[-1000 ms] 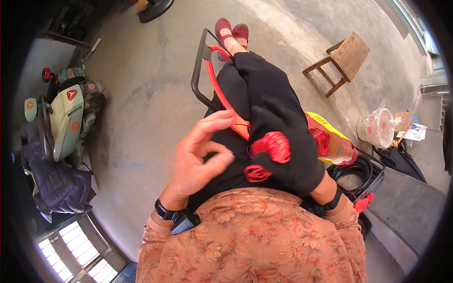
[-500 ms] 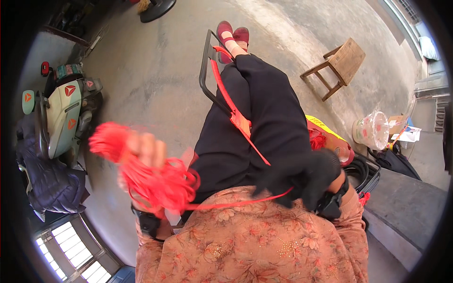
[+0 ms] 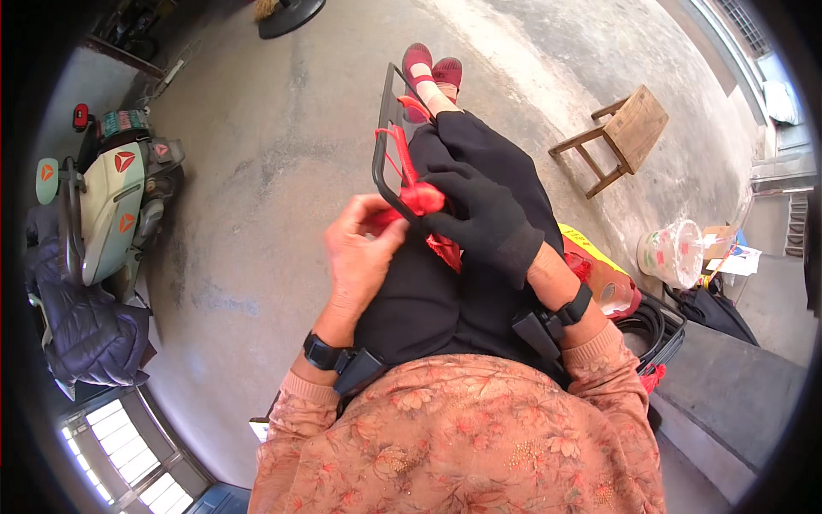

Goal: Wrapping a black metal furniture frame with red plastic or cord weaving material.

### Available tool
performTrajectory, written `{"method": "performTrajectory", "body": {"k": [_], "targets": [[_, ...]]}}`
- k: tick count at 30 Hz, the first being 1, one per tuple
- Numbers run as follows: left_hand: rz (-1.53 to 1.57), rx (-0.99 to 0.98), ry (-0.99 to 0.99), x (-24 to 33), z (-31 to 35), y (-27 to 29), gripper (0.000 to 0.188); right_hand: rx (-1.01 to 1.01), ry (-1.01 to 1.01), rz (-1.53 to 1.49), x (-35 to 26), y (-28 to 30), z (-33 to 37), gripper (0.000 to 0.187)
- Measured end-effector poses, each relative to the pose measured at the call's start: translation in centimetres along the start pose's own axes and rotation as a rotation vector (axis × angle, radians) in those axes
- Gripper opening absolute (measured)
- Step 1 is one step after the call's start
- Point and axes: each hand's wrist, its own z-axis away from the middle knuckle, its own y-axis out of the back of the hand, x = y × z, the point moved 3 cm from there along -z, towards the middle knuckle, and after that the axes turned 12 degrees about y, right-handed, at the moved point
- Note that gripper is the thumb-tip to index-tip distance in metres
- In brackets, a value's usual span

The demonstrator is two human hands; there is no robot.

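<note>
A black metal frame (image 3: 379,167) rests over my lap and shins, with red cord strips (image 3: 402,154) strung on it. My bare left hand (image 3: 361,244) is at the frame's near left corner, its fingers curled on a red cord skein (image 3: 387,221) that is partly hidden and blurred. Opposite it, my right hand (image 3: 488,221) in a black glove closes its fingers about a bunched part of the red cord (image 3: 423,199) at the frame's near bar. Below that bar, more red cord (image 3: 443,250) lies over my dark trousers (image 3: 419,300).
A wooden stool (image 3: 634,128) stands ahead to the right. Beside my right thigh are a red and yellow bag (image 3: 599,265), a clear plastic-covered tub (image 3: 672,253) and coiled black tubing (image 3: 646,330). A scooter (image 3: 116,201) with a dark padded jacket (image 3: 94,317) is at the left.
My left hand has brought the red skein from the far left to the frame. My right hand has moved forward from near my waist to the frame's near bar.
</note>
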Motion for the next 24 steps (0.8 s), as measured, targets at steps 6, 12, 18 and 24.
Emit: {"method": "performTrajectory", "body": {"k": [6,12,18,24], "targets": [[0.121,-0.02,-0.118,1.6,0.1,-0.6,0.023,0.402,-0.116,-0.646,1.8,1.1,1.2,0.041],[0.579,-0.754,0.258,4.2,3.0,-0.3,0.013,0.776,0.036,-0.861,-0.6,6.9,8.1,0.046],[1.288,-0.924,0.455,2.6,4.6,-2.1,0.026,0.223,-0.104,-1.569,-4.6,5.4,13.5,0.044],[1.141,-0.734,0.636,-0.4,5.9,1.1,0.021,0.352,-0.626,-1.365,-2.3,2.7,12.8,0.028]]}}
